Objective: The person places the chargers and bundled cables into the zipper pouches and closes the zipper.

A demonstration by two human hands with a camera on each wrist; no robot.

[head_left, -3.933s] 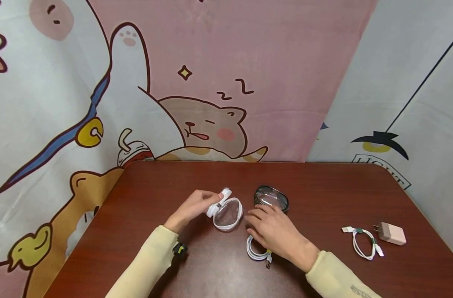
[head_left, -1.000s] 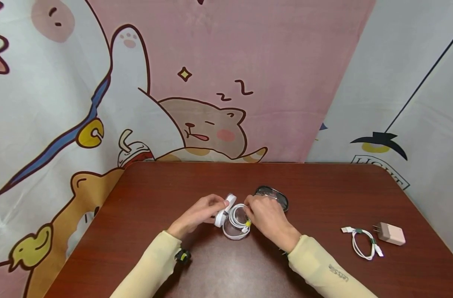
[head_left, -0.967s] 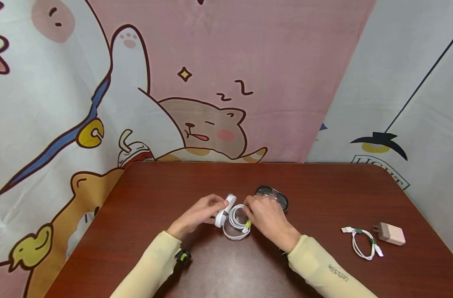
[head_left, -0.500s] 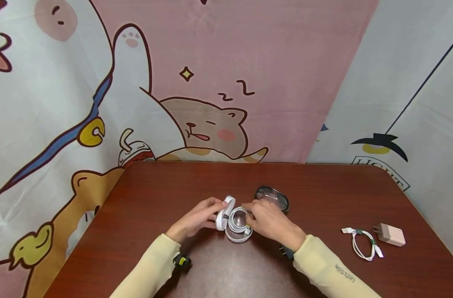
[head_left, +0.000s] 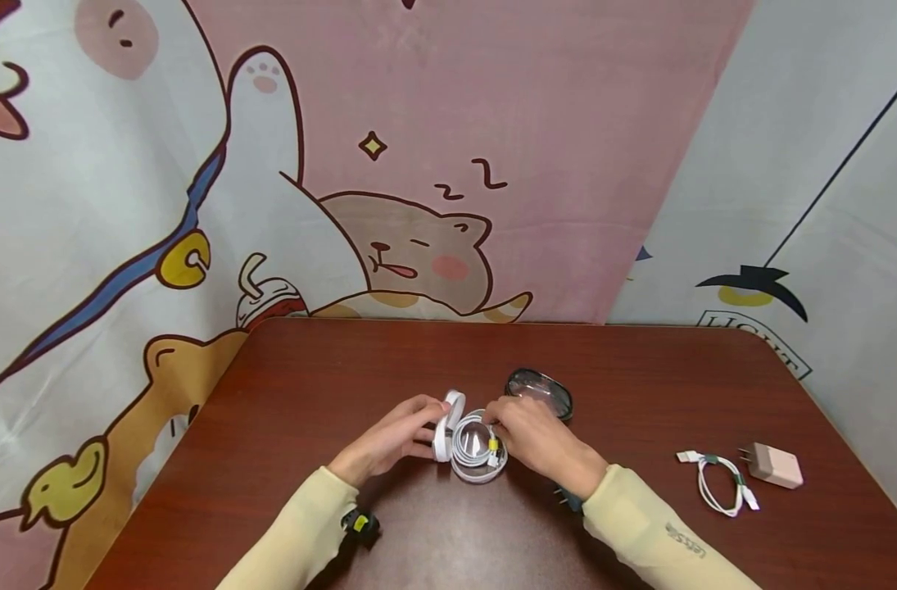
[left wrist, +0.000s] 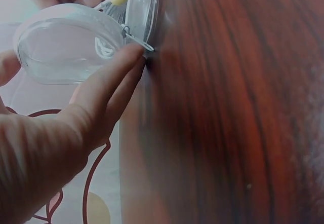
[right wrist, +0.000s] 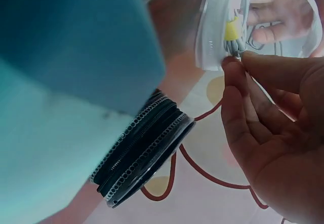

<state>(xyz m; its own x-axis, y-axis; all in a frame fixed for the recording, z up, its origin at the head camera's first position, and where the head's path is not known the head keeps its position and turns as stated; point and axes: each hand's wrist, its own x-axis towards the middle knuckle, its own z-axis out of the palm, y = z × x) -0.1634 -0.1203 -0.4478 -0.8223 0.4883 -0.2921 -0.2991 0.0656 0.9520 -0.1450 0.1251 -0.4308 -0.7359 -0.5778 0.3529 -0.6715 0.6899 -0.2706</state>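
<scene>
A small clear zip case with white trim (head_left: pixel 480 478) stands open on the table. My left hand (head_left: pixel 389 436) holds its raised lid (left wrist: pixel 61 44), with the thumb at one edge and the fingers along the other. In the case's lower half lies a coiled white cable (head_left: pixel 459 449) with a yellow tie (right wrist: pixel 231 30). My right hand (head_left: pixel 540 438) pinches the coil between thumb and fingers at the case's right edge. The right wrist view shows those fingertips right below the yellow tie.
Just behind my right hand sits a black-trimmed clear zip case (head_left: pixel 540 392). On the right of the brown table (head_left: pixel 640 369) lie another white cable (head_left: pixel 689 456) with a green tie and a pale pink charger plug (head_left: pixel 776 465). A cartoon-printed cloth (head_left: pixel 566 164) hangs behind.
My right hand has lifted the coiled cable off the table and brought it left into the white-trimmed case. Over the last second, case and hands have shifted slightly toward me and right.
</scene>
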